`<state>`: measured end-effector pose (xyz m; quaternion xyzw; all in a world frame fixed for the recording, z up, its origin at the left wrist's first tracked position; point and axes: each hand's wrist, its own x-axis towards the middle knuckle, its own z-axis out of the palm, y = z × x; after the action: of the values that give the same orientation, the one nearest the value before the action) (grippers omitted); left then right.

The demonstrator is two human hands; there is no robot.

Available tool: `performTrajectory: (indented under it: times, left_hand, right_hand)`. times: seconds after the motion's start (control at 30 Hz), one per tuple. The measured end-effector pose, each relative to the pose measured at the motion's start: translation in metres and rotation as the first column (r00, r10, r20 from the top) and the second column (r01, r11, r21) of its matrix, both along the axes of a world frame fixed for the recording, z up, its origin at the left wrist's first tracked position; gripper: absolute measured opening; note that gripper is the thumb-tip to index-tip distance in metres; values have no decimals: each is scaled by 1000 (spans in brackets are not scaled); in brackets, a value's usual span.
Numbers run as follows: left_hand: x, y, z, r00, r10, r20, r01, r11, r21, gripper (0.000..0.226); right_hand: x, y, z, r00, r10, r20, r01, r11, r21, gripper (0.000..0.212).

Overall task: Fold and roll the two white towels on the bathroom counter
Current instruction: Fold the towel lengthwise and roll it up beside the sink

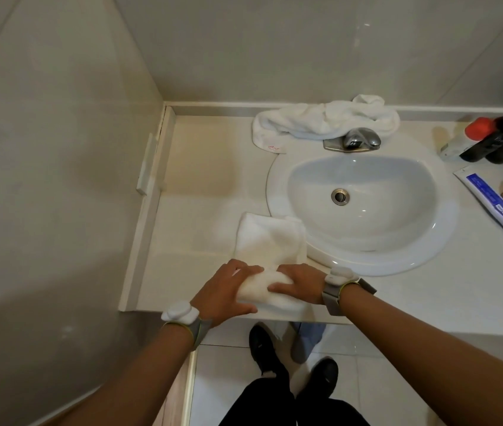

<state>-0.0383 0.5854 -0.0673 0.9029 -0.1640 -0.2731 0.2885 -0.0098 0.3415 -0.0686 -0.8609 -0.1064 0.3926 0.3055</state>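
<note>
A white towel (270,241) lies folded into a narrow strip on the counter (201,186), left of the sink, its near end wound into a roll at the front edge. My left hand (227,292) grips the roll's left side and my right hand (298,284) presses on its right side. A second white towel (321,119) lies crumpled at the back of the counter behind the faucet, apart from both hands.
The oval sink (364,204) with a metal faucet (358,139) fills the counter's middle. A toothpaste tube (490,201), dark bottles (502,139) and a red-capped container (479,127) sit at the right. A tiled wall closes the left side. My shoes stand on the floor below.
</note>
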Motion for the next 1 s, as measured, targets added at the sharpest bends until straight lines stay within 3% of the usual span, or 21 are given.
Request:
performTrajectory:
  times: [0.1,0.17,0.23,0.3,0.37,0.47,0.57,0.67,0.77,0.83,1.0]
  left_hand:
    - [-1,1,-5,999,1,-50,-1,1000,3,68]
    - [3,-1,-4,995,11,-98,-10,1000,13,62]
    - [13,-4,-2,988,36,-149,-35,999,12,59]
    - [26,-5,1,970,69,-233,-74,997,-13,56]
    - [39,-6,2,952,78,-296,-85,996,-12,56]
    - [54,-9,4,939,58,-339,-45,998,46,59]
    - [59,-14,7,926,54,-374,-37,998,53,57]
    - [53,-14,9,933,85,-350,-92,996,-3,65]
    - [40,-7,7,966,77,-248,-97,993,-69,89]
    - [32,-1,2,973,85,-213,-106,990,-88,95]
    - [22,-10,7,943,230,-241,-273,948,-162,73]
  right_hand:
    - [-2,4,1,996,-16,-85,13,999,-37,51]
    - [-5,6,1,998,7,-55,-13,993,-115,51]
    - [-9,5,4,990,43,133,-18,983,-184,48]
    - [-12,4,9,887,126,444,-30,976,-217,49]
    - [-19,4,11,786,212,581,-101,971,-217,61]
    - [-29,6,1,779,332,532,-218,939,-267,85]
    - [-29,7,-5,790,351,503,-204,924,-324,77]
    - [-23,7,-1,874,222,431,-120,960,-252,67]
    - [-11,1,5,968,15,249,23,989,-146,68]
    - [-3,-5,7,987,-24,159,45,991,-130,66]
    - [4,-24,7,987,-162,-3,162,986,-28,65]
